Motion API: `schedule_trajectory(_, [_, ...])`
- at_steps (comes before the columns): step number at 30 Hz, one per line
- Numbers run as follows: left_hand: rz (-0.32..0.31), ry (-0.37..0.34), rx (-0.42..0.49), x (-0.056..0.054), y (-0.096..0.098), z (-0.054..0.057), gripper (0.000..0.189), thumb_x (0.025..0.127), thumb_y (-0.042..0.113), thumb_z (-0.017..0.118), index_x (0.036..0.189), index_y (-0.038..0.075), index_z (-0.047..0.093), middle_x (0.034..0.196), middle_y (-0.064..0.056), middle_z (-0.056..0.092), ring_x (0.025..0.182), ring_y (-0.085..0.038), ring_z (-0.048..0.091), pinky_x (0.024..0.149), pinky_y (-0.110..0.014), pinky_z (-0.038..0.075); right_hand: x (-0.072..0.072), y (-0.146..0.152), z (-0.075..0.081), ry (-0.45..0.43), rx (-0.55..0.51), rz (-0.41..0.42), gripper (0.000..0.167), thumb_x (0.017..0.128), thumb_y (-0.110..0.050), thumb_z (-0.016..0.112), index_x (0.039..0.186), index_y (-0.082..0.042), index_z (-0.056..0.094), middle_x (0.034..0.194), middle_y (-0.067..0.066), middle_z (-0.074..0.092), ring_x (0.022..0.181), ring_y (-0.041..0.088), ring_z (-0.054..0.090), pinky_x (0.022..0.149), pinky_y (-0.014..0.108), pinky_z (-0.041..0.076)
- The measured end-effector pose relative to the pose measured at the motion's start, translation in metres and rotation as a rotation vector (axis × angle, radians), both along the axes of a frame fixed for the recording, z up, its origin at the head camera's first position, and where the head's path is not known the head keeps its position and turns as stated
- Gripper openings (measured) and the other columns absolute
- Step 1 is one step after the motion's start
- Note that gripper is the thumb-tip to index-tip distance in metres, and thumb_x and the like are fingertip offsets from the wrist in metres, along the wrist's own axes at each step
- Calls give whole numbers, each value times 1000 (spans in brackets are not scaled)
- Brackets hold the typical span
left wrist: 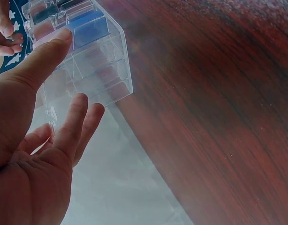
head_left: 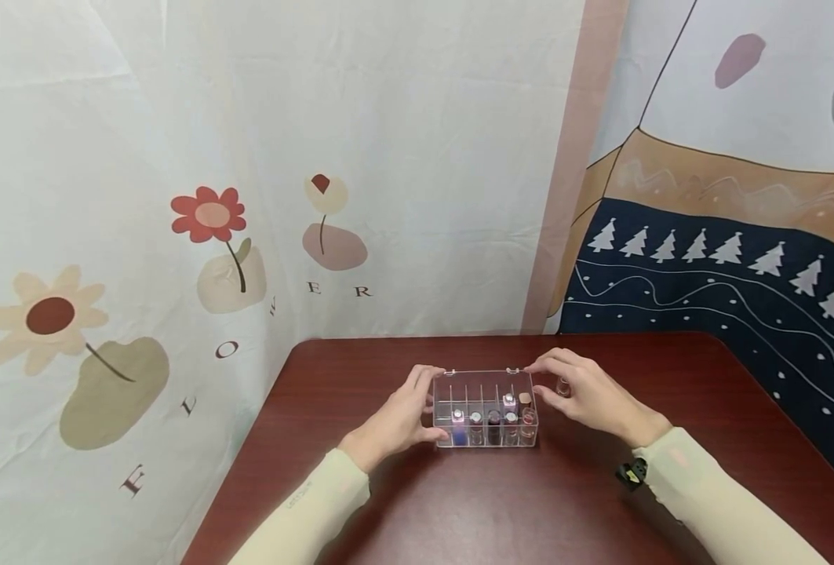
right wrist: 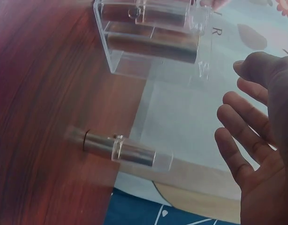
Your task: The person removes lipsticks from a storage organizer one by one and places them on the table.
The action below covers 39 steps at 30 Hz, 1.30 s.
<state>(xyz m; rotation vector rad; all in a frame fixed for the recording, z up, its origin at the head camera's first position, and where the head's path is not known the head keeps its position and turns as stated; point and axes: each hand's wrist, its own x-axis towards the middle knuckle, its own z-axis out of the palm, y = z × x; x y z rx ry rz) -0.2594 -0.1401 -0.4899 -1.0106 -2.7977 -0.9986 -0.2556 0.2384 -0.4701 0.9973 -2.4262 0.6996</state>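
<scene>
A clear plastic organizer box (head_left: pixel 483 379) stands on the table, divided into compartments, with small hinges along its top rear edge. Several lipstick-like tubes (head_left: pixel 493 428) fill its front row and right end. My left hand (head_left: pixel 401 416) holds the box's left end, thumb at the front and fingers behind; the left wrist view shows the thumb over a tube with a blue part (left wrist: pixel 91 30). Beside the box's right end is my right hand (head_left: pixel 589 391), fingers spread and nothing between them. A separate clear-capped tube (right wrist: pixel 120 150) stands right of the box, partly hidden by that hand in the head view.
The reddish-brown wooden table (head_left: pixel 487 510) ends at a white curtain (head_left: pixel 417 157) with printed flowers behind it. A dark blue cloth with white trees (head_left: pixel 727 249) hangs along the right side. A dark wrist strap (head_left: pixel 631 474) is on the right wrist.
</scene>
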Motion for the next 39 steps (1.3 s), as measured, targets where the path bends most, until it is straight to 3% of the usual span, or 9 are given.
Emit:
schedule_trajectory(8, [13,-6,-5,0,-2,0,106,87,12,105,168,-1,39,164,-21,48,119,-35,84,103,-45,74,-2,-13,0,-50,71,11,39,96,-6,96,131,-17,84,128,-1,81,114,18,78,99,43,75])
schedule_trajectory(12, [17,-7,-5,0,-2,0,106,87,12,106,168,-1,39,164,-20,48,119,-34,84,103,-45,74,-4,-18,-1,-52,98,29,37,96,-8,96,130,-15,85,129,0,82,118,19,80,105,46,74])
schedule_trajectory(22, [1,-1,6,-1,-1,-1,107,85,11,106,168,-2,40,163,-25,48,119,-36,84,101,-43,75,-5,-27,-5,-77,159,32,37,98,-11,94,132,-20,84,130,-1,82,120,19,78,105,45,74])
schedule_trajectory(31, [2,12,-10,-2,-1,0,106,86,12,106,168,-1,39,163,-23,49,118,-33,84,102,-44,74,-6,-31,-6,-13,211,40,33,98,-16,95,129,-22,86,126,-4,83,107,12,72,103,48,68])
schedule_trajectory(39, [1,23,-20,-2,1,0,106,85,13,107,167,-2,41,162,-22,50,117,-33,84,101,-41,75,-9,-33,-8,-7,253,38,29,101,-18,92,130,-18,87,125,-2,86,117,17,78,107,51,63])
